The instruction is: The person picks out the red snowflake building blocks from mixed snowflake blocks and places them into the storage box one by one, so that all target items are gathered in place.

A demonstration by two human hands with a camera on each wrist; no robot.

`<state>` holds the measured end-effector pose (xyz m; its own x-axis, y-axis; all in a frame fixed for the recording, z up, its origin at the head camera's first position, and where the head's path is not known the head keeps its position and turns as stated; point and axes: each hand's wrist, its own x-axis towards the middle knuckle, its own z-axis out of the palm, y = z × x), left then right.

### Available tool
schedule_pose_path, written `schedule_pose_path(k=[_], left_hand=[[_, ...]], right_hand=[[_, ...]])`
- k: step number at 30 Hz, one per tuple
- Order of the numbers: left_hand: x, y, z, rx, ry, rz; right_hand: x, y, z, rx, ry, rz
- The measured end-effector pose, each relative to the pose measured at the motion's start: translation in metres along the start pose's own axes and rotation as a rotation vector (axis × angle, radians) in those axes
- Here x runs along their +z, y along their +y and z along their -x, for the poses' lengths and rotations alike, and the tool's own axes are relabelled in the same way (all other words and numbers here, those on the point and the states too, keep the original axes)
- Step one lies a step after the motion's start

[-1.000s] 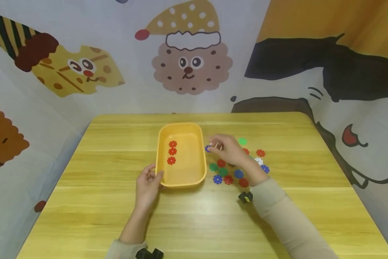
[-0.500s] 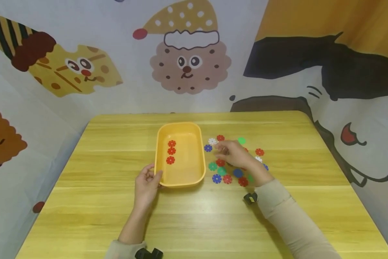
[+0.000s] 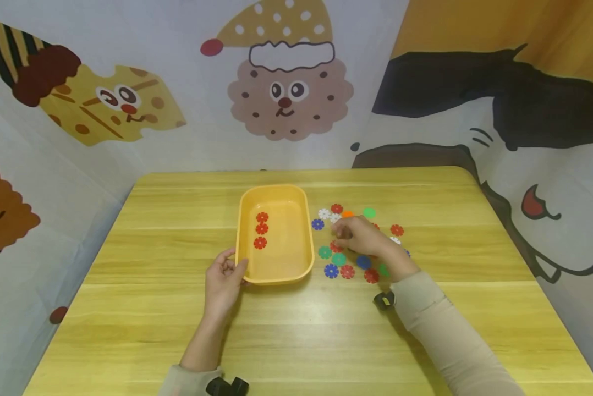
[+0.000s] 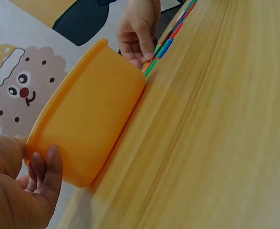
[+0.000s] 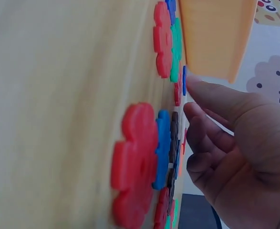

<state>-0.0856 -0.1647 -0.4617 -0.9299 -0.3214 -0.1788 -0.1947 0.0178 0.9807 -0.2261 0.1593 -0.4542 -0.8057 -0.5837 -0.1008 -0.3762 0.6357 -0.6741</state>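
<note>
A yellow tray (image 3: 301,242) sits mid-table with three red flower discs (image 3: 261,229) in a row inside it. My left hand (image 3: 237,267) grips the tray's near left corner, thumb over the rim; the left wrist view shows this left hand (image 4: 35,171) on the tray (image 4: 89,124). To the tray's right lie several scattered flower discs (image 3: 331,270) in red, blue, green and white. My right hand (image 3: 341,234) hovers low over them, fingers loosely bent, its fingertips (image 5: 193,86) close to a blue disc (image 5: 183,81). I see nothing held in it.
The wooden table (image 3: 296,341) is bordered by cartoon-printed walls at the back and both sides. More discs lie beyond the right hand: a white one (image 3: 324,213), a red one (image 3: 337,208), a green one (image 3: 369,212). Red and blue discs (image 5: 162,148) lie under my palm.
My right hand has drawn back from beside the tray's right rim toward the middle of the scattered discs, uncovering the white and red discs at the back. The left hand has kept its grip.
</note>
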Motion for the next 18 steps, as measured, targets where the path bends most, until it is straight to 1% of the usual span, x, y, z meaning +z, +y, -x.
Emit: schedule_pose_path(k=[4, 9, 12, 15, 18], left_hand=[[0.0003, 0.0002, 0.0008, 0.015, 0.001, 0.004], [-0.0002, -0.0009, 0.0008, 0.019, -0.007, 0.006], [-0.0006, -0.0019, 0.0, 0.01, -0.01, 0.009], [-0.0008, -0.0025, -0.0004, 0.006, -0.01, 0.007], [-0.0007, -0.0027, -0.0004, 0.006, -0.01, 0.002]], right_hand=[[-0.001, -0.0007, -0.0002, 0.014, -0.024, 0.01], [-0.0005, 0.0004, -0.0043, 0.061, 0.014, 0.044], [-0.0007, 0.002, -0.0063, 0.07, 0.031, 0.07], [-0.0013, 0.002, -0.0057, 0.072, 0.023, 0.077], [-0.0009, 0.0011, -0.0044, 0.083, -0.004, 0.066]])
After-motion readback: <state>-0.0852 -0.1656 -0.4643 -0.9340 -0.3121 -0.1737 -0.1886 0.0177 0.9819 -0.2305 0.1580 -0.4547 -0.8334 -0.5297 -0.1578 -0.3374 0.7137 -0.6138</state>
